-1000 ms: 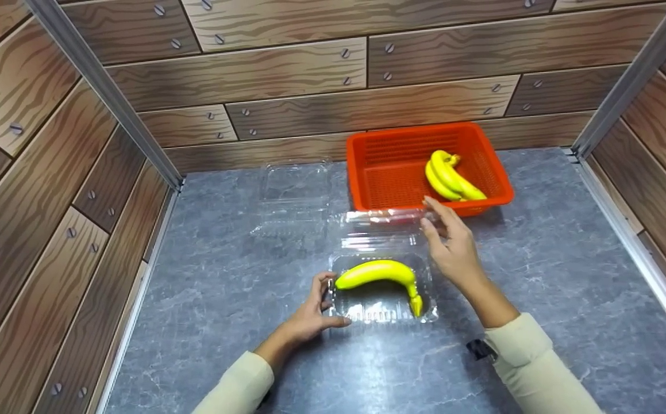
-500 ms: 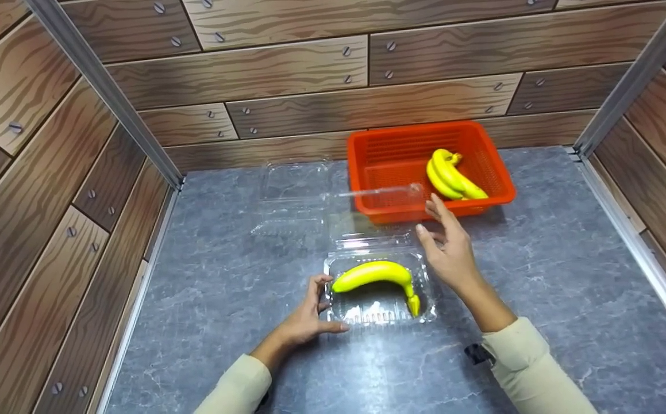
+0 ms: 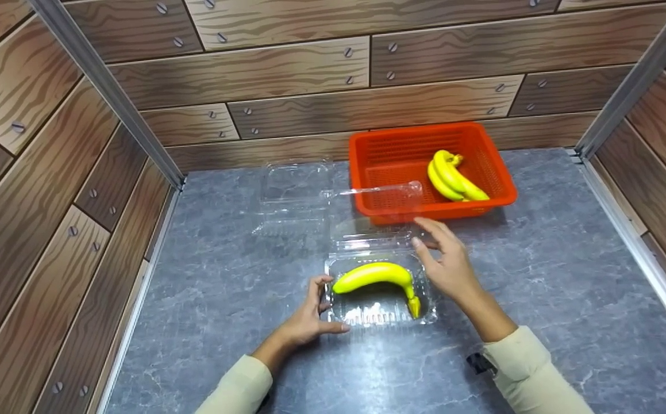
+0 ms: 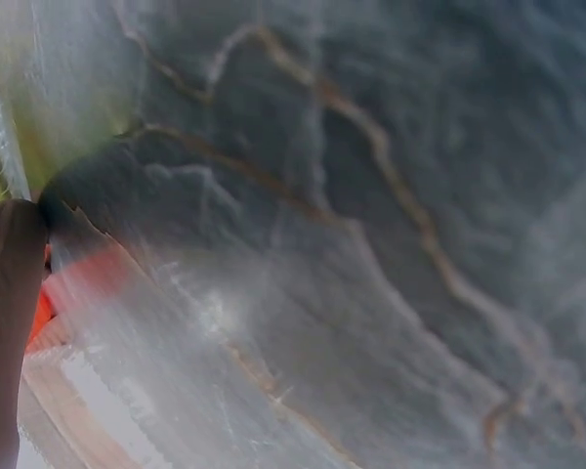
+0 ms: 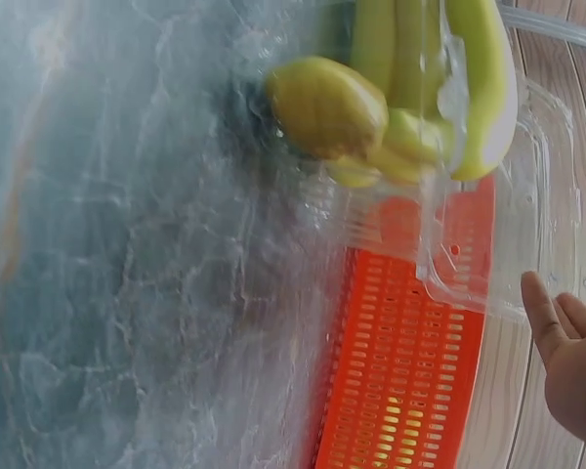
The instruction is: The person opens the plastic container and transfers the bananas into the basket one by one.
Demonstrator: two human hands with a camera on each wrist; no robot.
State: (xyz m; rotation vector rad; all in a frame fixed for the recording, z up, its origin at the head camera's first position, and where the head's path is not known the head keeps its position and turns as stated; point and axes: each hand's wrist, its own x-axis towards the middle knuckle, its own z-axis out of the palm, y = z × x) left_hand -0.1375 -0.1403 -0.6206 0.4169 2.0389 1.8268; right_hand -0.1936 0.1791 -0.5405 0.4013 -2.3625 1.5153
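A single yellow banana (image 3: 376, 276) lies in the base of a clear plastic clamshell container (image 3: 367, 313). The container's hinged lid (image 3: 378, 190) is raised at the back, overlapping the basket in the head view. My left hand (image 3: 307, 316) holds the container's left end, thumb at the front edge and fingers at the left side. In the left wrist view only a dark finger (image 4: 10, 322) shows at the left edge. Beside the lid's right side is my right hand (image 3: 447, 261), fingers extended and nothing in its grasp; the right wrist view shows its fingertips near the clear plastic.
An orange-red basket (image 3: 433, 213) stands behind the container, with a bunch of bananas (image 3: 453, 178) in its right part. Another clear clamshell (image 3: 295, 184) lies open at the back left. Wood-patterned walls (image 3: 298, 69) enclose the grey marbled table (image 3: 212, 276).
The lid has swung further back and up, over the basket's front in view. My right hand has come slightly down and left. The left hand stays at the container.
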